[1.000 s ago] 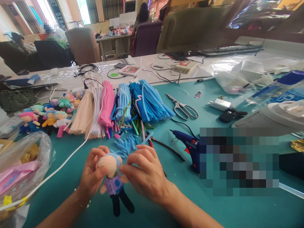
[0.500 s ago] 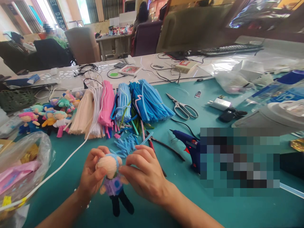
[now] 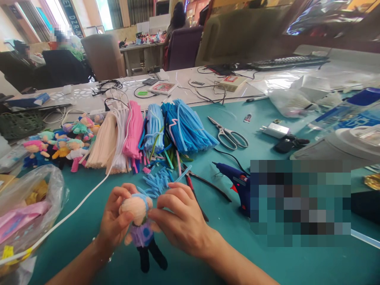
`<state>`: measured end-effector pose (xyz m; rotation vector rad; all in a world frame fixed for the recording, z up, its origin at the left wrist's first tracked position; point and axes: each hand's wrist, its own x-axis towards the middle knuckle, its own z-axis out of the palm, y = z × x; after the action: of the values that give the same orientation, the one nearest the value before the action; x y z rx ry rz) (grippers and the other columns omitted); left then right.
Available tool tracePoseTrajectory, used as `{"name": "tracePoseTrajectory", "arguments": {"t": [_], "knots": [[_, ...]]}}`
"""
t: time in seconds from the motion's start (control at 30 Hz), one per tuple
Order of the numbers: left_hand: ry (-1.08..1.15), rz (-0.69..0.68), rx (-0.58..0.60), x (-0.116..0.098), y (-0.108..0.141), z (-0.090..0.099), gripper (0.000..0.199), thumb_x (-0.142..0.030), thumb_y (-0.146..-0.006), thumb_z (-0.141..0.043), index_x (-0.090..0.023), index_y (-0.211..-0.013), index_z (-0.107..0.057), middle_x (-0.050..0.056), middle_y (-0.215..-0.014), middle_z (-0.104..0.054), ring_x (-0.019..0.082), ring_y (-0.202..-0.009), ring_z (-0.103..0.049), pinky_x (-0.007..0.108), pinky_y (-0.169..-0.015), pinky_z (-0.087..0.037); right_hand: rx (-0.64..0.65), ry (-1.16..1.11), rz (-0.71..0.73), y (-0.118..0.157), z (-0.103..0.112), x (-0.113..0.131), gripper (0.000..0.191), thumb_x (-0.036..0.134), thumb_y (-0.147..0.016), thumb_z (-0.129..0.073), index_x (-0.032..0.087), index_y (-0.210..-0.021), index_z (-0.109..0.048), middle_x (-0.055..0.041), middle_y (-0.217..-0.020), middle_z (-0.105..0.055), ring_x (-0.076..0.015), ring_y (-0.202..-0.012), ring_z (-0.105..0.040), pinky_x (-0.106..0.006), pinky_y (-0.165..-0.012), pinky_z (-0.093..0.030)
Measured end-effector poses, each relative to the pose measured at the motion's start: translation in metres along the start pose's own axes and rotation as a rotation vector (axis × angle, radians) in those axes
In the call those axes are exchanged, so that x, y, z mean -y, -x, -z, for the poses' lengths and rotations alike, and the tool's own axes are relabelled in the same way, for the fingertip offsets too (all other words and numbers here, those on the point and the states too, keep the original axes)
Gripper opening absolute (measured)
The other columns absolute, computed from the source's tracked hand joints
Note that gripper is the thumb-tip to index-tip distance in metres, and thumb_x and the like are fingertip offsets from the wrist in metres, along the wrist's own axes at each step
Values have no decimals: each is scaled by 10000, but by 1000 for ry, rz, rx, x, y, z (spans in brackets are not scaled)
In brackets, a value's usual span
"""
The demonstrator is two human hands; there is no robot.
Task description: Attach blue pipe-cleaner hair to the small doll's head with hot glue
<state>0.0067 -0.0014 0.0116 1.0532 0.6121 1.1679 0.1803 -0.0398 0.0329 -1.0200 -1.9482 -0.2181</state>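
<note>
A small pipe-cleaner doll (image 3: 141,235) hangs upright between my hands, with a beige head, a light blue strip over its top, a purple top and black legs. My left hand (image 3: 114,215) is closed round the left side of the head, thumb on the beige front. Fingers bent, my right hand (image 3: 181,215) pinches the head's right edge; its fingertips partly hide what they grip. Just beyond the doll lies a pile of cut light blue pipe-cleaner pieces (image 3: 158,180). Red-handled pliers (image 3: 191,186) lie past my right hand.
Bundles of pipe cleaners in beige (image 3: 101,142), pink (image 3: 133,130) and blue (image 3: 190,130) line the back. Finished dolls (image 3: 62,142) cluster at left, above a plastic bag (image 3: 44,194). Scissors (image 3: 228,134) and a blue glue gun (image 3: 234,178) lie right. A white cable (image 3: 80,206) crosses the left side.
Both hands keep their hold on the doll and have barely moved. The doll's legs have shifted very slightly downward.
</note>
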Motion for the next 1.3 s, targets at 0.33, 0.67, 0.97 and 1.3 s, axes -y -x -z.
{"name": "tracePoseTrajectory", "arguments": {"t": [0.33, 0.67, 0.97, 1.3], "knots": [[-78, -128, 97, 0, 1, 4, 183, -323, -767, -710, -253, -889, -594, 10, -930, -531, 160, -808, -623, 277, -671, -543, -10, -22, 5, 0, 0, 1, 273, 173, -973, -468, 217, -797, -672, 6, -700, -576, -142, -690, -503, -332, -930, -406], [-471, -751, 169, 0, 7, 8, 234, -150, -776, -663, -265, -950, -557, 12, -1067, -526, 189, -942, -620, 324, -744, -592, -75, -37, 58, 0, 2, 0, 259, 147, -970, -483, 212, -813, -678, 15, -705, -599, -130, -721, -514, -323, -978, -417], [-571, -885, 217, 0, 8, 14, 155, -267, -829, -638, -261, -941, -530, 29, -1055, -531, 217, -936, -606, 379, -723, -595, -72, -70, 90, 3, 1, -3, 224, 139, -954, -512, 201, -826, -686, 12, -712, -617, -127, -737, -528, -319, -975, -435], [-266, -458, 201, 2, 7, 5, 219, -254, -837, -646, -302, -1031, -557, 7, -1067, -503, 166, -961, -610, 296, -783, -566, -45, -32, 28, 4, -1, -4, 271, 121, -950, -465, 205, -802, -675, -1, -706, -576, -140, -712, -515, -342, -958, -429]]}}
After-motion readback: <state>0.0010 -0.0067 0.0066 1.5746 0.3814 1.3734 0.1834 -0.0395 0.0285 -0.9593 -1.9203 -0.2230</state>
